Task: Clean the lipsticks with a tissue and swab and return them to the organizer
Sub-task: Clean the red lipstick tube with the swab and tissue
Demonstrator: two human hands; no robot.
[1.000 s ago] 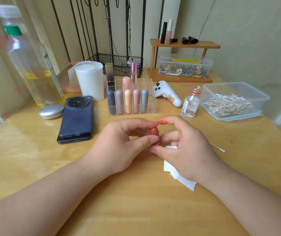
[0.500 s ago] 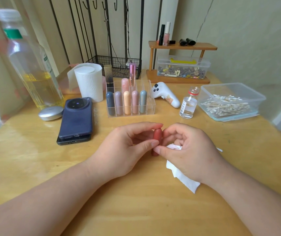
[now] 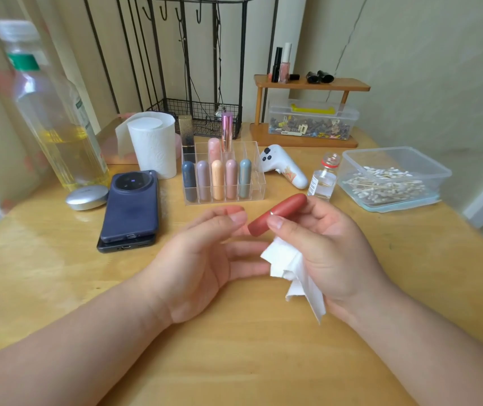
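Note:
My right hand (image 3: 326, 253) holds a capped red lipstick (image 3: 278, 213) between thumb and fingers, tilted with its far end up to the right. A crumpled white tissue (image 3: 295, 272) hangs from the same palm. Just left of the lipstick, my left hand (image 3: 205, 256) is open with relaxed fingers and holds nothing. Behind the hands stands the clear organizer (image 3: 256, 189) with several pastel lipsticks upright in its front row, and a pink one, a metallic pink tube and a gold-black tube farther back.
A tub of cotton swabs (image 3: 395, 177) and a small glass bottle (image 3: 323, 181) sit at the right. A white controller (image 3: 284, 167), tissue roll (image 3: 153, 143), stacked phones (image 3: 131, 205), silver compact (image 3: 87, 197) and oil bottle (image 3: 55, 112) stand nearby. A wooden shelf (image 3: 310, 83) is behind.
My right hand lifted the red lipstick and tissue off the table and tilted the lipstick. My left hand let go of it and opened.

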